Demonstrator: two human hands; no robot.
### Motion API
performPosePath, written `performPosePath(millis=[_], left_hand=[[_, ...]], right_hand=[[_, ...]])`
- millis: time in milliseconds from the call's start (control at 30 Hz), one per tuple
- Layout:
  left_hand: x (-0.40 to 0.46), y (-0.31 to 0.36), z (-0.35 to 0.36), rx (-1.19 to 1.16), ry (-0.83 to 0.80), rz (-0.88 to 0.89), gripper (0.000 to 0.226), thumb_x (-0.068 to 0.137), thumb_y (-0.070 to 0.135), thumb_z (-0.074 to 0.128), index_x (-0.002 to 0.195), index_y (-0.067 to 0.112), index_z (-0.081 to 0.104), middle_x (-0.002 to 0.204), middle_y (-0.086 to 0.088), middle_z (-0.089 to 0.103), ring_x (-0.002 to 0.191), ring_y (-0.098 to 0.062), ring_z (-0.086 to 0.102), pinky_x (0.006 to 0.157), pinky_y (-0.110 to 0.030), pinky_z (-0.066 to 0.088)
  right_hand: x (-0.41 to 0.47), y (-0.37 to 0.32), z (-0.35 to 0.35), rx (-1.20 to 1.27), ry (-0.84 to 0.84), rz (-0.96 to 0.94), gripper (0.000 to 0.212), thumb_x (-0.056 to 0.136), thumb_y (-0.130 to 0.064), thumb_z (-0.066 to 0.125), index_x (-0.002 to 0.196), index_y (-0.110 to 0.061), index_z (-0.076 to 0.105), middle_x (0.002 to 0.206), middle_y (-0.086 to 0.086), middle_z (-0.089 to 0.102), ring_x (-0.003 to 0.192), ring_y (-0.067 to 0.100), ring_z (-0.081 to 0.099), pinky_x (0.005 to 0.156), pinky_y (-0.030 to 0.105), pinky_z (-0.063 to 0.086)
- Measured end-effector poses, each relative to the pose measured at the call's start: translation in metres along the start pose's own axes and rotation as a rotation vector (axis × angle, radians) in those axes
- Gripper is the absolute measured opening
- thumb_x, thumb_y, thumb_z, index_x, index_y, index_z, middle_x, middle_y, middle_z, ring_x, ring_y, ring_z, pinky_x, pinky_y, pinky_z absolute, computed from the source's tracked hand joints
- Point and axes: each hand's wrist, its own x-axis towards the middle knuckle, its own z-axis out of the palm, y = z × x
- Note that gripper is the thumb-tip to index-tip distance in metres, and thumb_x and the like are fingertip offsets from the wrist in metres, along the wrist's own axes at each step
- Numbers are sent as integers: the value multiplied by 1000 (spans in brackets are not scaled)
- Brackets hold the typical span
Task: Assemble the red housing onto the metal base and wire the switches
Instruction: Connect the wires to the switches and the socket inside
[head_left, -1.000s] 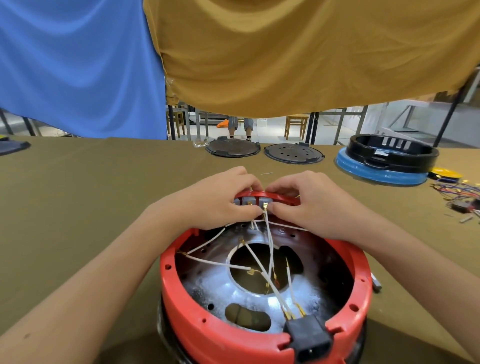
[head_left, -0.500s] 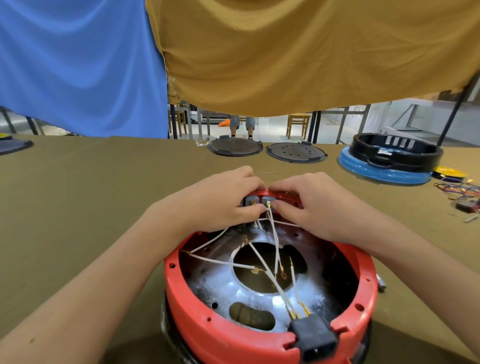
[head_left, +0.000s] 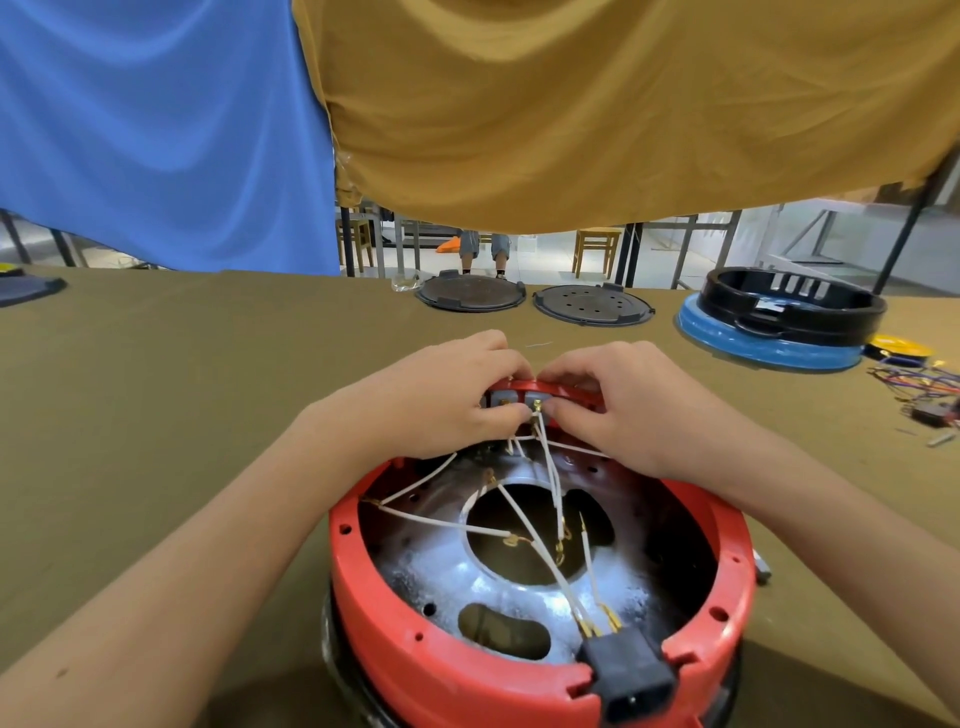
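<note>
The red housing (head_left: 467, 670) sits upside down on the metal base (head_left: 447, 566), close to me on the table. White wires (head_left: 447, 526) cross its inside and run up to grey switches (head_left: 506, 399) set in the far red rim. My left hand (head_left: 441, 400) curls over that rim, fingers on the switches, thumb below. My right hand (head_left: 628, 405) meets it there and pinches a white wire's terminal (head_left: 537, 410) at the right switch. A black power socket (head_left: 631, 675) fills the near rim.
Two dark round plates (head_left: 470, 293) (head_left: 592, 305) lie at the table's far edge. A black ring on a blue base (head_left: 779, 322) stands far right, with loose coloured wires (head_left: 919, 384) and small parts beside it. Blue and mustard cloths hang behind.
Both hands stay at the far rim. The fingertips have shifted slightly around the switches, with the right hand's pinch now at the terminal on the right switch.
</note>
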Motion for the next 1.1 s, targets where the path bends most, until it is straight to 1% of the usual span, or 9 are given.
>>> performPosePath(millis=[133, 233, 367, 467, 533, 600, 733, 900, 1100], left_hand=[[-4, -3, -1, -77, 14, -32, 48, 92, 47, 57, 136, 29, 50, 116, 10, 52, 103, -6, 52, 91, -25, 42], [-10, -9, -4, -138, 36, -73, 52, 88, 46, 62, 136, 30, 51, 125, 13, 56, 110, -4, 54, 93, -21, 42], [-17, -12, -7, -186, 39, -95, 36, 87, 46, 64, 121, 35, 60, 112, 18, 62, 102, 0, 60, 90, -26, 50], [-18, -8, -6, -153, 66, -73, 32, 87, 44, 63, 116, 34, 64, 105, 18, 63, 94, 2, 60, 85, -26, 51], [-16, -7, -5, -109, 74, -60, 34, 87, 44, 62, 118, 30, 64, 104, 14, 63, 93, -3, 59, 84, -28, 49], [-15, -8, -5, -63, 67, -51, 35, 89, 45, 60, 121, 28, 63, 103, 11, 61, 92, -6, 57, 83, -29, 48], [-15, -9, -4, -26, 56, -43, 37, 92, 48, 57, 124, 30, 60, 101, 12, 58, 90, -5, 55, 80, -27, 46], [-21, -14, -6, -103, 88, -41, 41, 89, 44, 64, 128, 33, 60, 110, 19, 63, 97, 2, 58, 84, -15, 45], [-19, -13, -4, -58, 84, -37, 40, 92, 44, 59, 130, 32, 60, 97, 23, 55, 86, 6, 52, 75, -12, 38]], right_hand=[[-2, 1, 0, 27, 12, -1, 22, 94, -35, 60, 112, -30, 72, 93, -14, 71, 82, 3, 63, 77, 29, 53], [-1, 2, 0, 36, 14, 12, 23, 94, -36, 61, 114, -29, 70, 99, -16, 70, 87, 0, 63, 80, 24, 52], [-1, 4, 1, 35, 17, 27, 23, 94, -37, 62, 115, -28, 69, 102, -15, 70, 90, 0, 63, 84, 24, 53], [-1, 2, 1, 50, 12, 20, 31, 93, -47, 58, 116, -29, 68, 103, -17, 68, 89, -2, 61, 78, 16, 48], [0, 0, 1, 48, -9, 14, 35, 89, -55, 58, 112, -30, 68, 99, -15, 68, 86, 2, 60, 75, 21, 49], [1, -2, 1, 20, -19, 20, 33, 86, -55, 61, 106, -30, 70, 90, -12, 69, 79, 4, 61, 72, 28, 51], [6, -4, 2, -32, -26, 45, 27, 88, -50, 61, 102, -28, 68, 80, -11, 66, 70, 5, 59, 61, 25, 48], [2, -4, 1, -18, -29, 25, 32, 88, -54, 59, 106, -29, 68, 86, -12, 65, 76, 4, 58, 64, 23, 45], [7, -6, 2, -63, -34, 45, 29, 90, -50, 59, 105, -27, 66, 85, -9, 66, 73, 8, 60, 66, 29, 52]])
